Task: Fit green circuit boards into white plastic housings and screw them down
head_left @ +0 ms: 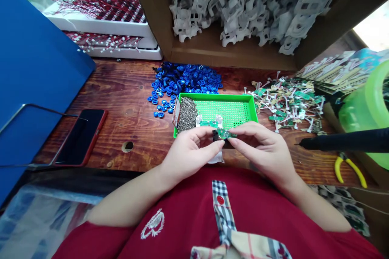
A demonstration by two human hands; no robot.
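Note:
Both hands meet at the near edge of a green perforated basket (234,98). A small green circuit board (224,133) with a black part at its left end is pinched between them. My left hand (191,149) closes thumb and forefinger on the board's left end. On its right end, my right hand (267,149) grips with thumb and fingers. Just behind the board lies a white plastic holder (219,119) carrying another green board, partly hidden by the hands. Many small metal screws (187,113) fill the basket's left side.
Behind the basket is a heap of blue parts (188,79). To its right lie wired circuit boards (291,101). A box of white plastic frames (243,4) stands at the back. A black screwdriver (343,139) and yellow-handled pliers (349,170) are right; a phone (80,137) is left.

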